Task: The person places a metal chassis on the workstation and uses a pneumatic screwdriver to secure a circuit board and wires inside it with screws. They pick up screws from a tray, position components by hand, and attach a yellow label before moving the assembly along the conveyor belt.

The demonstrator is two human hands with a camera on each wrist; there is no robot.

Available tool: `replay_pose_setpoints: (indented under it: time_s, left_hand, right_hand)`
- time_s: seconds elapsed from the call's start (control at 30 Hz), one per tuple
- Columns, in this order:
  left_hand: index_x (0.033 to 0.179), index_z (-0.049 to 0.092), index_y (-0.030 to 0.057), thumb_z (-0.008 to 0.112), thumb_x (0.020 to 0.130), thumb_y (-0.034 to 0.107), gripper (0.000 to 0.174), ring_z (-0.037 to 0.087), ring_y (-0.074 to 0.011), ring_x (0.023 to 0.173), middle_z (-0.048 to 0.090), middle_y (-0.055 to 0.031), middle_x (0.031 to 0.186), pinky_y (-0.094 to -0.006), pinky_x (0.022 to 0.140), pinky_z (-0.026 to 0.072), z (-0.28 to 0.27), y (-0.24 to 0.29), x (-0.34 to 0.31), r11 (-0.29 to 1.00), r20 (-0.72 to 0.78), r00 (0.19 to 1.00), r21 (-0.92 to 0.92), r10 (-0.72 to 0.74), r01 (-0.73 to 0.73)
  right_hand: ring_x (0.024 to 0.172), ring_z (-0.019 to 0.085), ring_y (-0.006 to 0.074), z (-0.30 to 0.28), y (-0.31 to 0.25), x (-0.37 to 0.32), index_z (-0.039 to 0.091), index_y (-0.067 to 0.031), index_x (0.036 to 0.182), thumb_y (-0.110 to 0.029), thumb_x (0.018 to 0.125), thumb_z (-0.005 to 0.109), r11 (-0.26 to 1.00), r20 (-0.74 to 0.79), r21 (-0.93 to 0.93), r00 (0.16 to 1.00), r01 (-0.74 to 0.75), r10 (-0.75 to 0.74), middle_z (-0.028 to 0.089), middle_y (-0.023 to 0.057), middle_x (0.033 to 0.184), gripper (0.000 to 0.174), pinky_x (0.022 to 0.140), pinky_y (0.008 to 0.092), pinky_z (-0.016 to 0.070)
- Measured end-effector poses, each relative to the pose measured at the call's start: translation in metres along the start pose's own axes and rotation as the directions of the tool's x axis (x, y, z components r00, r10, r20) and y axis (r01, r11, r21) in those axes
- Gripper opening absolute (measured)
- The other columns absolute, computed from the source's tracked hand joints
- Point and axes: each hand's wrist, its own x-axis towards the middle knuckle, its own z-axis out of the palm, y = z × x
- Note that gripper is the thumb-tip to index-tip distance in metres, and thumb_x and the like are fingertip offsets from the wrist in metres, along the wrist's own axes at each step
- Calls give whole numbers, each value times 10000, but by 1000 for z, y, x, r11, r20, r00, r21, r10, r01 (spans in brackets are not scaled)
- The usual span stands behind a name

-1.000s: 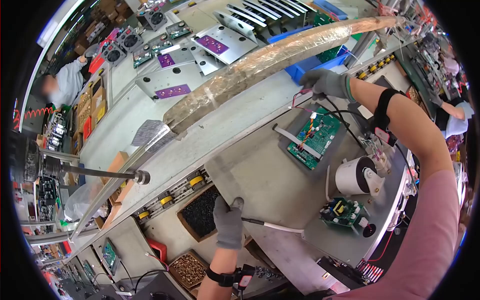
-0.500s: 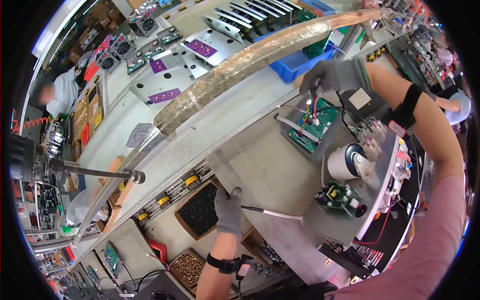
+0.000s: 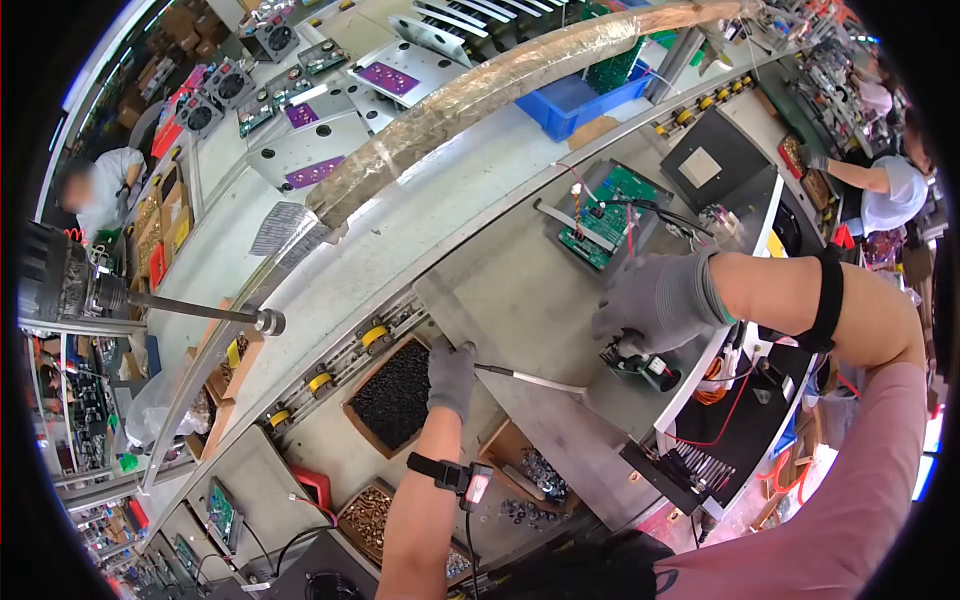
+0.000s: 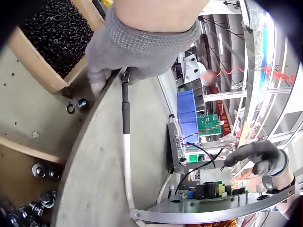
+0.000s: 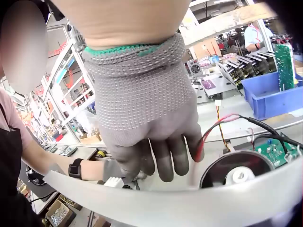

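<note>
My gloved left hand grips the edge of a grey metal panel, fingers outside and thumb inside. A white cable with a black sleeve and ring lug ends right under this thumb. My gloved right hand is above a small circuit board on the panel's near side. Its curled fingers hold a red and black wire, whose end is hidden behind them. The wire runs from near a larger green circuit board with a ribbon cable and black leads.
A box of black screws stands beside my left hand, with trays of brass parts and nuts nearer. A foil-wrapped beam crosses the bench. A driver projects from the left. Beyond the beam sits a blue bin.
My right hand has come from the far green board toward me, down over the small board, drawing the red wire along. The left hand keeps its hold at the panel edge.
</note>
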Motion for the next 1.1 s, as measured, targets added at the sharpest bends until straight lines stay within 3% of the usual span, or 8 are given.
replay_pose_setpoints:
  time_s: [0.23,0.3,0.37,0.47,0.57,0.7,0.87,1.1]
  left_hand:
    - [1133,560,33,602,833,170,332,632,-204,910,610,-138,1039,-341,653,527,-22,11,-6,916,76,997,400,-26,-7]
    - [1120,571,43,612,826,227,348,624,-243,961,613,-155,1082,-360,760,512,-30,9,-20,756,-60,956,628,287,-187]
    - [1117,575,99,607,817,262,342,611,-292,967,609,-156,1058,-389,803,499,-37,-3,-29,779,-71,930,572,360,-258]
    - [1111,579,167,604,809,295,329,600,-342,964,607,-147,1030,-418,839,487,-36,-18,-59,745,-68,871,553,487,-373]
    - [1095,584,184,614,805,289,310,604,-335,943,612,-121,1013,-413,825,490,-33,-34,-94,676,-22,831,593,556,-437]
    - [1057,600,183,633,795,281,281,614,-295,898,622,-73,965,-396,801,494,-51,-63,-145,662,112,824,540,556,-520]
    - [1021,624,164,639,792,235,240,628,-252,880,632,-63,944,-361,791,499,-87,-99,-203,694,75,834,517,546,-501]
    - [1006,643,126,630,795,195,223,629,-261,900,639,-104,984,-345,804,497,-116,-163,-255,732,95,853,469,514,-493]
  right_hand:
    - [960,585,322,5,-11,-1,601,-117,1091,-351,839,580,996,-30,87,999,-28,31,619,120,965,345,821,428,463]
    - [970,584,320,-3,-26,-17,585,-122,1128,-405,837,589,975,-43,224,999,-1,11,610,128,1003,406,828,429,463]
    - [988,573,324,-19,-55,-41,553,-85,1152,-470,809,622,969,99,238,994,-74,51,581,135,1075,520,853,431,458]
    - [1105,528,286,3,-81,-79,575,-131,1148,-395,793,635,996,-58,87,998,25,-20,558,110,1163,447,887,418,441]
    - [1123,488,259,24,-103,-115,582,-127,1113,-347,710,689,966,-414,-170,903,-196,111,524,67,1186,472,878,438,427]
    - [1064,513,213,45,-108,-163,651,-184,991,-228,718,646,738,-79,-417,830,-531,553,552,50,1137,277,849,352,409]
    - [982,562,213,130,-99,-205,674,-185,915,-304,719,670,689,-124,-513,839,-512,530,609,20,944,229,822,346,426]
    - [903,628,253,175,-131,-219,680,-155,906,-322,806,594,813,-150,-210,840,-543,522,622,70,908,213,734,382,487]
